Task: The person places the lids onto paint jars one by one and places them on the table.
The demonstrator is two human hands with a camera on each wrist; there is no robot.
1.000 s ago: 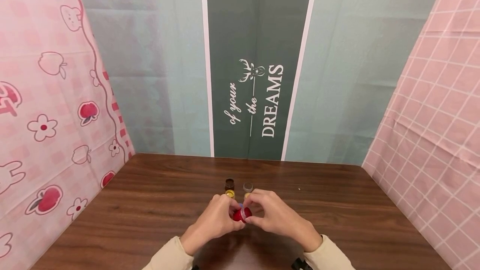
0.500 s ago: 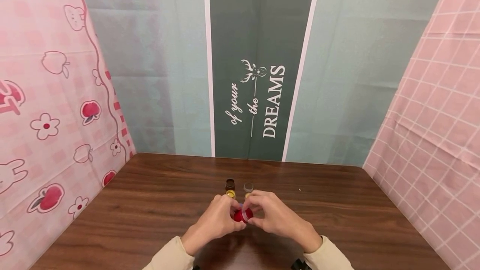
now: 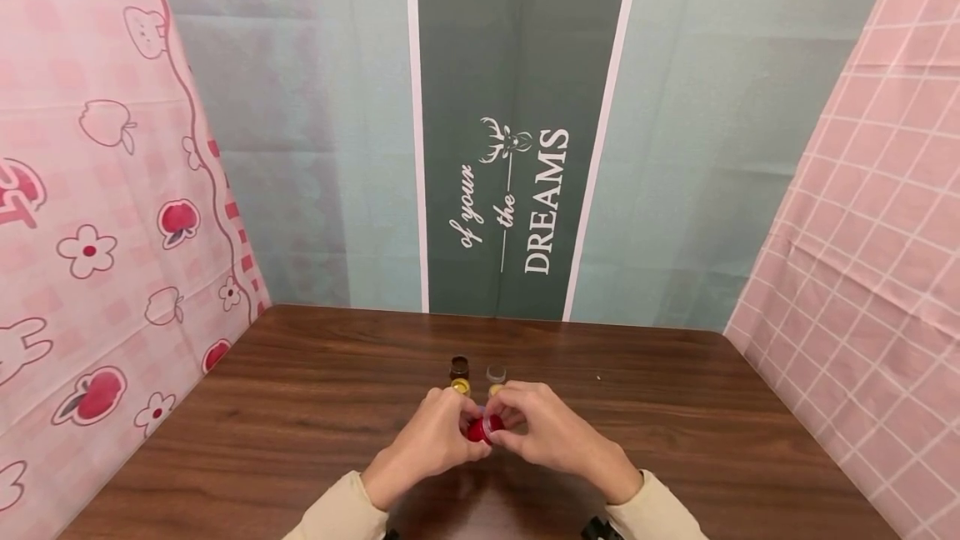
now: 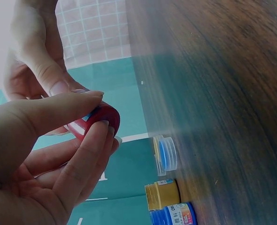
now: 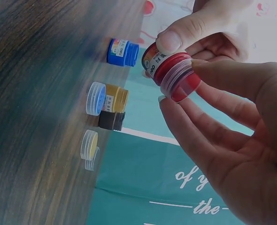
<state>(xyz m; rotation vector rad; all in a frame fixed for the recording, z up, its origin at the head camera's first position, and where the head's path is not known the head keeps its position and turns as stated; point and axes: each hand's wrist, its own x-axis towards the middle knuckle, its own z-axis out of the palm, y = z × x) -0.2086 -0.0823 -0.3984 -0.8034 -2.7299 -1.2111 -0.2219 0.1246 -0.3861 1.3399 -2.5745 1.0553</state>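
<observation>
My left hand (image 3: 431, 437) grips a red paint jar (image 5: 174, 63), thumb on one side and fingers on the other. The jar is tipped on its side, held above the table between both hands. At its mouth sits a clear ridged screw lid (image 5: 176, 77), with red showing through it. My right hand (image 3: 555, 433) pinches this lid between thumb and fingertips. In the left wrist view, the left thumb and fingers cover much of the red jar.
Beyond the hands on the brown table (image 3: 300, 390) stand a blue paint jar (image 5: 123, 52), a yellow paint jar (image 5: 116, 97) and a dark paint jar (image 5: 111, 120). Near them are a blue lid (image 5: 96, 98), a yellow lid (image 5: 89, 145) and a clear lid (image 5: 92, 161).
Both hands keep their place around the red paint jar. The right fingers have shifted slightly on the lid. The other jars and lids stay put.
</observation>
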